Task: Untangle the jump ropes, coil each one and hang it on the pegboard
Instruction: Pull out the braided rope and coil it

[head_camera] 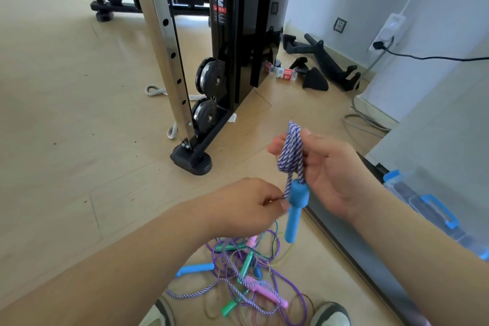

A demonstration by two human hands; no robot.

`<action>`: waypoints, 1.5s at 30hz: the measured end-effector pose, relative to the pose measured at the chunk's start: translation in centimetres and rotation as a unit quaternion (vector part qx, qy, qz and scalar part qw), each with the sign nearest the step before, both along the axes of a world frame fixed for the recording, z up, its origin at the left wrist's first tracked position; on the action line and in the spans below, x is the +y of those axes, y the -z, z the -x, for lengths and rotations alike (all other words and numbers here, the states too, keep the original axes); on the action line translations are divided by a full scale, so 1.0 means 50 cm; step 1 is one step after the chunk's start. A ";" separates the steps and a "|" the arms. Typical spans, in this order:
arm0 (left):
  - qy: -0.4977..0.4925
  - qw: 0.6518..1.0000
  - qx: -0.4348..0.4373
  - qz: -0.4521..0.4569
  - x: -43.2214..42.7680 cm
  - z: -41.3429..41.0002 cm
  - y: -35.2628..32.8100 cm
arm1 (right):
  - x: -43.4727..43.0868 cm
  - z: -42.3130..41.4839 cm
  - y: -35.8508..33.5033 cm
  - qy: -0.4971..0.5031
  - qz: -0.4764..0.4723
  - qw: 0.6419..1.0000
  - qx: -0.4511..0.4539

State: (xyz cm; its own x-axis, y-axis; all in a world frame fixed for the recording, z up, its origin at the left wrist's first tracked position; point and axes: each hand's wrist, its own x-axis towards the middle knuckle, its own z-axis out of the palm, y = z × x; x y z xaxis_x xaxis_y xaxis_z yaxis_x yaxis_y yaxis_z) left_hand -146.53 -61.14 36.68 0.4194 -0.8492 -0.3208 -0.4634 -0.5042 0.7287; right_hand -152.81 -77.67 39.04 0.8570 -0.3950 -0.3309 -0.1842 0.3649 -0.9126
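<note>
The right hand holds a few short loops of purple-and-white braided rope, thumb on one side and curled fingers on the other; the fingertips are mostly hidden behind the loops. Below the loops a blue handle hangs down, its upper end thick, its lower part thin. The left hand is closed in a pinch just left of the handle's top, gripping the rope where it runs down beside it; the fingertips themselves are hard to make out. On the floor near the person's feet lies a tangled pile of ropes, with thin purple and teal cords, more braided rope, and pink, green and blue handles; which handle belongs to which cord cannot be told. Two shoes are cut off at the near edge. At the right a clear bin with blue latches is partly hidden by the right forearm. A weight machine stands far behind.
</note>
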 end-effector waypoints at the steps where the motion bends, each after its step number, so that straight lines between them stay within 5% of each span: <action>1: 0.012 1.000 -0.005 0.017 0.001 0.005 -0.010 | -0.004 -0.001 0.004 0.011 0.034 0.999 0.011; 6: -0.081 0.978 0.012 0.192 0.009 -0.012 -0.066 | -0.009 0.008 0.017 -0.064 0.225 0.972 0.033; 10: -0.190 0.941 -0.053 0.276 0.019 -0.069 -0.060 | 0.000 0.017 0.010 -0.115 0.232 0.966 0.021; 18: -0.256 0.936 0.000 0.243 0.023 -0.105 -0.008 | 0.022 0.023 -0.014 -0.198 0.076 0.977 -0.010; 24: -0.157 0.982 0.058 0.092 0.011 -0.063 0.024 | 0.020 0.014 -0.044 -0.089 -0.155 0.982 -0.055; 30: -0.048 0.997 -0.058 0.004 -0.006 -0.016 0.001 | 0.009 -0.002 -0.001 -0.003 0.072 0.997 0.021; 32: -0.064 0.994 -0.078 0.029 -0.001 -0.025 -0.016 | -0.002 0.003 0.005 -0.019 0.153 0.987 0.038; 36: -0.105 0.979 0.032 0.172 0.018 -0.038 -0.052 | -0.013 0.016 0.015 -0.059 0.257 0.964 0.031; 39: -0.102 0.969 0.001 0.225 0.024 -0.049 -0.062 | 0.006 0.016 0.009 -0.126 0.311 0.941 0.031; 45: -0.195 0.940 -0.053 0.274 0.025 -0.087 -0.044 | 0.029 0.015 -0.003 -0.188 0.149 0.971 0.006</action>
